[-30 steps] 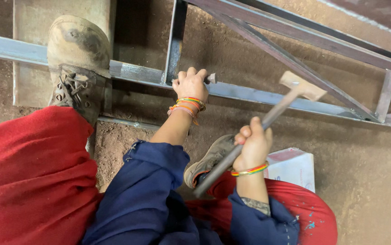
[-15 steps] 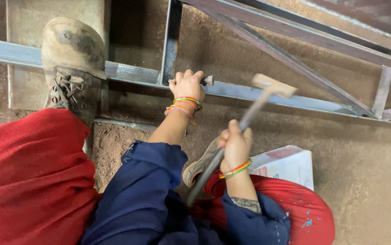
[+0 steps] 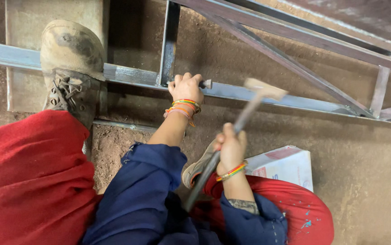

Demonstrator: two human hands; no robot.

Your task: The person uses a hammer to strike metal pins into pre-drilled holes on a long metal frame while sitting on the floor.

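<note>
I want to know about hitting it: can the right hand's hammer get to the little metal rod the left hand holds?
Probably yes. The right hand swings the blurred wooden-handled hammer just beside the short metal rod's end, held by the left hand; nothing lies between.

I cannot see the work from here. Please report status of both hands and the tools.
Left hand holds a chisel on the steel bar. Right hand grips the hammer, raised above it. Boot rests on the bar.

This is a rough metalworking site or welding yard, worked at ground level. A steel frame (image 3: 295, 97) of square tubes with upright and slanted braces lies straight on a bare dirt floor (image 3: 363, 172). A dusty work boot (image 3: 70, 68) stands on the near rail, and a hammer (image 3: 250, 109) is in use.
</note>
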